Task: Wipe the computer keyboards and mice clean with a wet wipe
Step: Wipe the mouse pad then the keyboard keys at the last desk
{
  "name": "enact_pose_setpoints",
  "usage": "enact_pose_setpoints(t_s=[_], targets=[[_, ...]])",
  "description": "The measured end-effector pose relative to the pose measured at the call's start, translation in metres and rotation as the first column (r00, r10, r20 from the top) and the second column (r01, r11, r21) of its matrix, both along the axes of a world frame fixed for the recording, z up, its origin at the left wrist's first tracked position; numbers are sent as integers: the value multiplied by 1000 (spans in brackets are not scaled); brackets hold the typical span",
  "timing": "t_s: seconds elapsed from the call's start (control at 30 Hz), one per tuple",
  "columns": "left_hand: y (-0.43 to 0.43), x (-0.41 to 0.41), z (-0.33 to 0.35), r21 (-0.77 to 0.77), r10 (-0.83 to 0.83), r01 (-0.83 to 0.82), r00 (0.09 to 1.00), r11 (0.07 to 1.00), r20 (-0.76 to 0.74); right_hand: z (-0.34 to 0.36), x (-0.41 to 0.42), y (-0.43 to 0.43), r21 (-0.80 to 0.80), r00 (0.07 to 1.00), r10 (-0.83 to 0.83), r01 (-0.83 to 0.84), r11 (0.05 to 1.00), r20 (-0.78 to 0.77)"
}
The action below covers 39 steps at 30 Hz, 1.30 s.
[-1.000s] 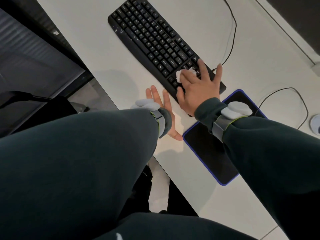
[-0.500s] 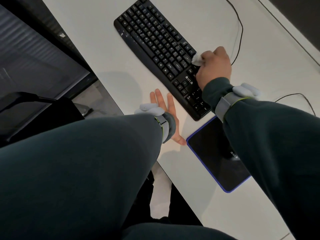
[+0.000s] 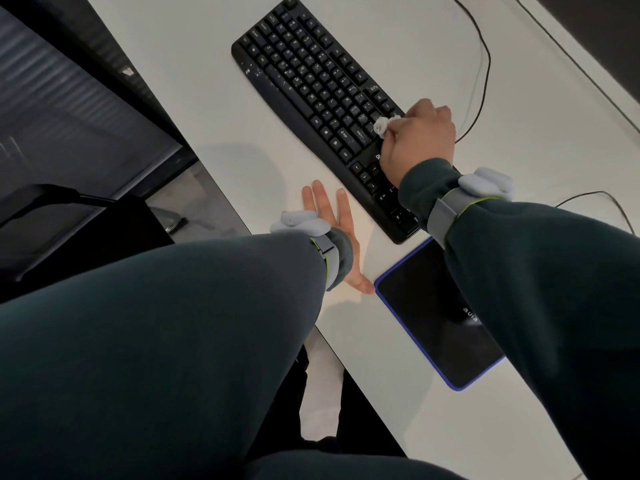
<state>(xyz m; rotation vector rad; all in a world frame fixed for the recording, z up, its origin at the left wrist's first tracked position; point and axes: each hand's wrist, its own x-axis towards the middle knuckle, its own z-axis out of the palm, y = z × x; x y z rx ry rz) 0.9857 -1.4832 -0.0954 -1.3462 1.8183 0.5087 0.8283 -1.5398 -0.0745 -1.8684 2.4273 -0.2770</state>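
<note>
A black keyboard (image 3: 322, 98) lies aslant on the white desk (image 3: 214, 109), running from the upper middle of the frame down towards the centre right; the right hand (image 3: 420, 143) sits over its lower right part, fingers curled into a fist round a crumpled white wet wipe (image 3: 381, 126), which pokes out at the hand's left side and touches the keys there; how hard it presses cannot be told; the left hand (image 3: 329, 216) lies flat on the desk just below the keyboard's front edge, near the centre of the frame, fingers straight and slightly spread, thumb pointing towards the lower right, holding nothing; much of it is hidden behind its dark green sleeve (image 3: 173, 341); each wrist bears a grey band with a pale rounded device, one on the left (image 3: 299, 223) and one on the right (image 3: 485, 185); a black mouse pad (image 3: 436, 317) with a blue border lies at the lower right of the keyboard, partly under the right sleeve (image 3: 554, 306), the left thumb's tip just beside its corner; a thin black cable (image 3: 486, 64) loops across the desk in the upper right; small white specks dot the keyboard's front edge near its upper end.
</note>
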Motion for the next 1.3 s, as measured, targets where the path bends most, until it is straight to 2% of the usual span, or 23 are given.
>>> enact_pose_setpoints(t_s=[0.17,0.23,0.3,0.37,0.5,0.6,0.83,0.97,1.07,1.17,1.23,1.3], targets=[[0,0,0,5,8,-8,1000,1000,-9,-4,16,17,61,952,305,-304,951,-16],[-1,0,2,12,7,-7,1000,1000,2,2,7,7,112,965,247,-237,965,-89],[0,-1,3,11,3,-3,1000,1000,1,9,-9,-7,150,988,47,-25,988,-145],[0,-1,2,11,3,-3,1000,1000,-10,9,-23,-16,170,991,-89,105,980,-101],[0,0,2,7,-2,2,1000,1000,-2,2,-14,-7,74,992,-6,-4,997,128],[0,-1,4,12,-3,3,1000,1000,3,1,-15,-4,98,980,-52,34,995,193],[0,-1,2,13,-5,5,1000,1000,21,3,0,17,70,995,77,-73,995,-58],[0,0,0,8,8,-8,1000,1000,10,5,3,10,97,998,54,-55,994,15],[2,0,1,-11,15,-15,1000,1000,-15,6,25,4,161,987,98,-118,980,130],[2,-1,1,-10,12,-12,1000,1000,-24,5,43,17,216,968,175,-212,953,179],[2,-1,2,-8,2,-2,1000,1000,-20,12,38,17,266,973,171,-208,941,157],[2,-1,2,-4,-1,1,1000,1000,-8,19,27,5,342,991,124,-137,930,60]])
